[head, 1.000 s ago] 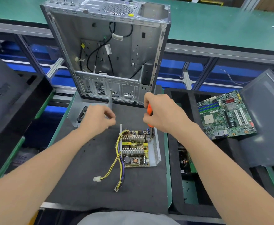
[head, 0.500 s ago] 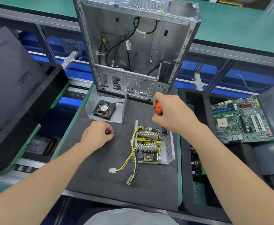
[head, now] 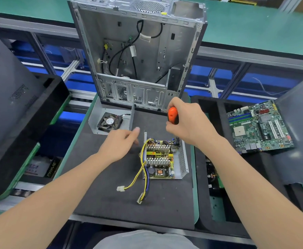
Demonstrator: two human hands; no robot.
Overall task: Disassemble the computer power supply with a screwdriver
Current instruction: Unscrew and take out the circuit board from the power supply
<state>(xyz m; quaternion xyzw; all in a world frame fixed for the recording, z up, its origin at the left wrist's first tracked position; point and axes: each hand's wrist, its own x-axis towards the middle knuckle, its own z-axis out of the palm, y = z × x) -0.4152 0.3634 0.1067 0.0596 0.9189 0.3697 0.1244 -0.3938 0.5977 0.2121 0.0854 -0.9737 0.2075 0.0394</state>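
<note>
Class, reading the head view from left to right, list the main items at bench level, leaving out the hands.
Dark grey perforated case panel → black square cooling fan → opened silver power supply with yellow wires → green motherboard → plain grey case panel.

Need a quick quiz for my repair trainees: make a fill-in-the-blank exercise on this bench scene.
1. The right hand grips a screwdriver with an ____ handle.
2. The metal cover lying beyond and left of the open power supply holds a small black ____.
3. The green circuit board lies on the person's ____ side.

Missing words: orange; fan; right.
</note>
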